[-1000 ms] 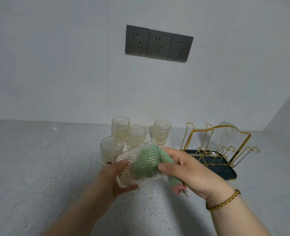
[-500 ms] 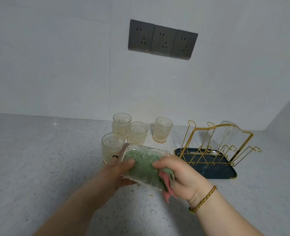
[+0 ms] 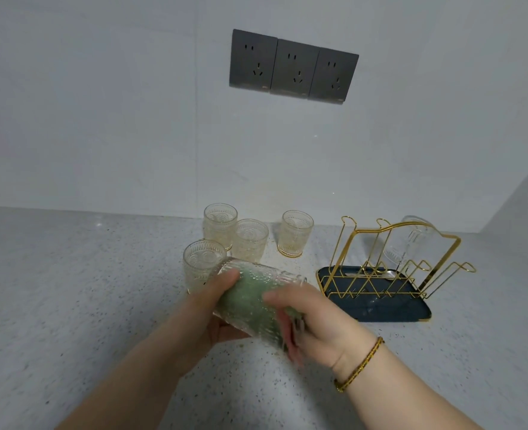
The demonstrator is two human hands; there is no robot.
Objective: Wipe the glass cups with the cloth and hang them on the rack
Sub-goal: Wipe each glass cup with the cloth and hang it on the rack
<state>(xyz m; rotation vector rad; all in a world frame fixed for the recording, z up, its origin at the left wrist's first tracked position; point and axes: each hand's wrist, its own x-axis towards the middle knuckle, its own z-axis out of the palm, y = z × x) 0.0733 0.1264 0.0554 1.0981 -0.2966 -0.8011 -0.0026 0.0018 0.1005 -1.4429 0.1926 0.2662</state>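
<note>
The left hand's [image 3: 216,308] fingers curl round the cup's [image 3: 256,271] base end, thumb on top, holding it on its side so the mouth faces four o'clock for wiping. The right hand [image 3: 318,324] grips the cloth [image 3: 247,302] at that mouth, one finger outside on the wall. The others are blurred and seem pushed inside with it. The cup is off the counter, at six o'clock from four standing cups [image 3: 250,240]. The rack [image 3: 390,262], one glass [image 3: 411,243] hung on it, stands at three o'clock.

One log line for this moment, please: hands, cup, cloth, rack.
stage: wiping | left hand grips held cup | right hand pinches green cloth inside it | rack: one glass on it | counter: four cups waiting
</note>
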